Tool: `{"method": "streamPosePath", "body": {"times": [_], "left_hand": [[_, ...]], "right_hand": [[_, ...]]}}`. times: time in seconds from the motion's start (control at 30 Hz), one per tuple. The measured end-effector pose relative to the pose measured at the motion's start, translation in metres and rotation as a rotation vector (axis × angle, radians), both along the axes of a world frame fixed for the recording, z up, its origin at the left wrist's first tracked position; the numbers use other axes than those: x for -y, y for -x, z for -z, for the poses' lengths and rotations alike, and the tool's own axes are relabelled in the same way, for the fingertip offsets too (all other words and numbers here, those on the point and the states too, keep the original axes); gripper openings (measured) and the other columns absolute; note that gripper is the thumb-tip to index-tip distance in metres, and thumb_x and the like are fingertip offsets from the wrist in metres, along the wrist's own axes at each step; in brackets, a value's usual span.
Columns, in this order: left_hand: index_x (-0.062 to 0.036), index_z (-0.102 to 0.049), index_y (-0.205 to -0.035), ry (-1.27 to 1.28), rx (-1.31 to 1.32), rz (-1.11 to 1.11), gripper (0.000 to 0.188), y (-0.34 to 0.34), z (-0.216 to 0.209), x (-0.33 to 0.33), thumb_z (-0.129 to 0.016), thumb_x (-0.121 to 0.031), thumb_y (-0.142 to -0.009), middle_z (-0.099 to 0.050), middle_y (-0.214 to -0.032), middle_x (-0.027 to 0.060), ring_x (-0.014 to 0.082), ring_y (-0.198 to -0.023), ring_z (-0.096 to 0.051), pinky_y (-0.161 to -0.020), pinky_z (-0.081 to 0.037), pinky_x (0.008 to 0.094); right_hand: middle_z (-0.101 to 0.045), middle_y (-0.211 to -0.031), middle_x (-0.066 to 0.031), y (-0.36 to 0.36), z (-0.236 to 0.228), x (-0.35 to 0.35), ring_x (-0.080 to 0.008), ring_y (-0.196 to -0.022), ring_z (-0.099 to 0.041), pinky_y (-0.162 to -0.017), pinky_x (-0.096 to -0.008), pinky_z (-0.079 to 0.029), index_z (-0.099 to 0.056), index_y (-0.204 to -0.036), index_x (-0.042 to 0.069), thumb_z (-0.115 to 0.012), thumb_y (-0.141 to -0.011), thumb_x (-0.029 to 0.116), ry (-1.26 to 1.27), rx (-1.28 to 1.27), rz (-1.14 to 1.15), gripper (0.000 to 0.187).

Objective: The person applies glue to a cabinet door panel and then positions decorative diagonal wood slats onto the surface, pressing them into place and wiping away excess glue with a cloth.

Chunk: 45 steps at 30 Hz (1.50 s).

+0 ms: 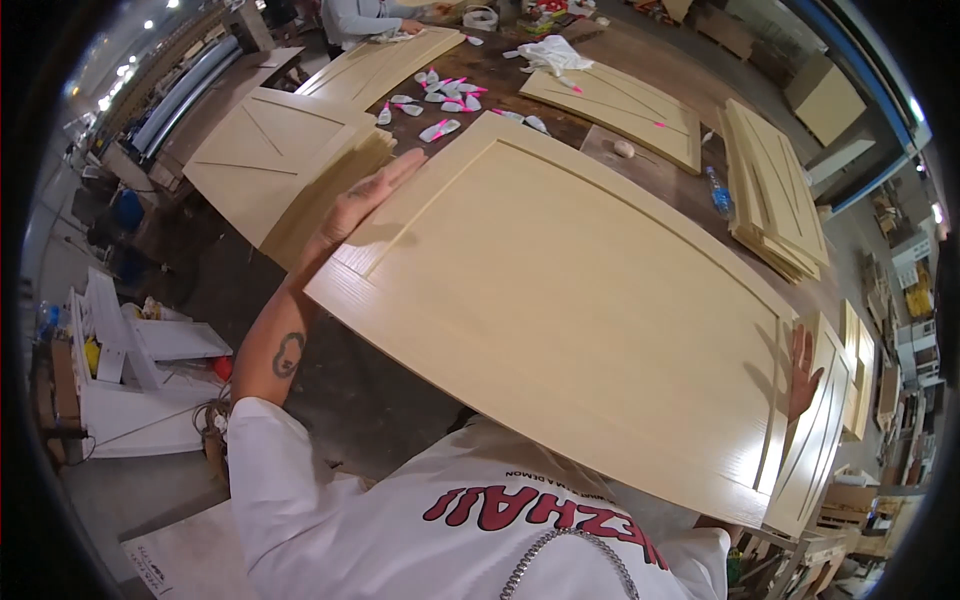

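Observation:
A large pale wood cabinet door panel (570, 310), with a raised frame around a flat middle, is held tilted in front of my body. My left hand (375, 195) presses along its left edge, fingers stretched toward the far corner. At the opposite edge is my right hand (803, 375), partly hidden behind the panel, with its fingers showing past the side. The panel's near edge hangs close to my white shirt (400, 520). Its far edge covers part of the brown worktable (490, 65).
Stacks of similar panels stand at the left (270, 150) and right (770, 190). Several small white bottles with pink tips (450, 95), a white cloth (552, 55) and a blue-labelled bottle (718, 190) lie on the table. Another person's hand (411, 27) rests near a far panel.

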State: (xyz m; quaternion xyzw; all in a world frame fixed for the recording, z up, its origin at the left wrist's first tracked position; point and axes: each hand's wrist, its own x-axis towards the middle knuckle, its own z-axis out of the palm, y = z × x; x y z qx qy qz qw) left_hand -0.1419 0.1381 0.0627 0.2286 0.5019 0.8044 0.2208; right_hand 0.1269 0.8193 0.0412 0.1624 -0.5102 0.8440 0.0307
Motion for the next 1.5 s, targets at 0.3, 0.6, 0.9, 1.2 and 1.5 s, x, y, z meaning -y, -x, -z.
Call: {"method": "streamPosePath", "body": {"times": [0.3,0.6,0.9,1.2,1.5], "left_hand": [[0.0049,-0.014,-0.153,0.196,-0.017,0.107,0.079,0.04,0.003,0.032,-0.05,-0.042,-0.1,-0.025,-0.159,0.0177,0.0219,-0.146,-0.024,-0.119,-0.018,0.0337],[0.0057,-0.034,-0.147,0.998,-0.194,-0.237,0.072,0.005,0.006,0.049,-0.047,-0.048,-0.101,-0.046,-0.146,0.0213,0.0287,-0.136,-0.045,-0.112,-0.034,0.0351],[0.0103,-0.039,-0.14,1.279,-0.534,-0.211,0.08,-0.005,0.006,0.001,-0.065,-0.047,-0.091,-0.057,-0.13,0.0281,0.0355,-0.124,-0.054,-0.104,-0.04,0.0372],[0.0029,-0.034,-0.147,1.511,-0.649,-0.46,0.066,-0.017,0.021,-0.001,-0.048,-0.042,-0.101,-0.043,-0.147,0.0252,0.035,-0.137,-0.041,-0.112,-0.032,0.0372],[-0.0021,-0.018,-0.155,1.418,-0.683,-0.246,0.073,-0.019,0.027,0.046,-0.03,-0.054,-0.104,-0.019,-0.161,0.019,0.033,-0.148,-0.019,-0.12,-0.015,0.0395]], "right_hand": [[-0.027,-0.159,-0.0108,-0.001,0.012,0.013,-0.0308,-0.145,-0.029,-0.115,-0.0504,-0.032,-0.028,-0.153,0.009,-0.043,-0.099,0.054,-0.368,0.092,0.573,0.072],[-0.053,-0.141,-0.0136,-0.103,0.03,0.103,-0.0226,-0.135,-0.045,-0.113,-0.0348,-0.031,-0.047,-0.142,-0.002,-0.051,-0.102,0.041,-1.137,0.531,0.978,0.059],[-0.058,-0.127,-0.0095,-0.123,0.012,0.165,-0.0153,-0.11,-0.053,-0.097,-0.0283,-0.04,-0.045,-0.141,0.001,-0.054,-0.099,0.022,-0.814,0.65,0.876,0.047],[-0.067,-0.11,-0.0166,-0.118,-0.006,0.194,-0.0227,-0.092,-0.066,-0.085,-0.0349,-0.05,-0.042,-0.142,0.002,-0.064,-0.092,0.023,-0.912,0.724,0.951,0.058],[-0.066,-0.112,-0.0266,-0.152,0.001,0.21,-0.0375,-0.102,-0.066,-0.088,-0.039,-0.049,-0.043,-0.141,0.0,-0.057,-0.097,0.037,-1.076,0.753,1.046,0.059]]}}
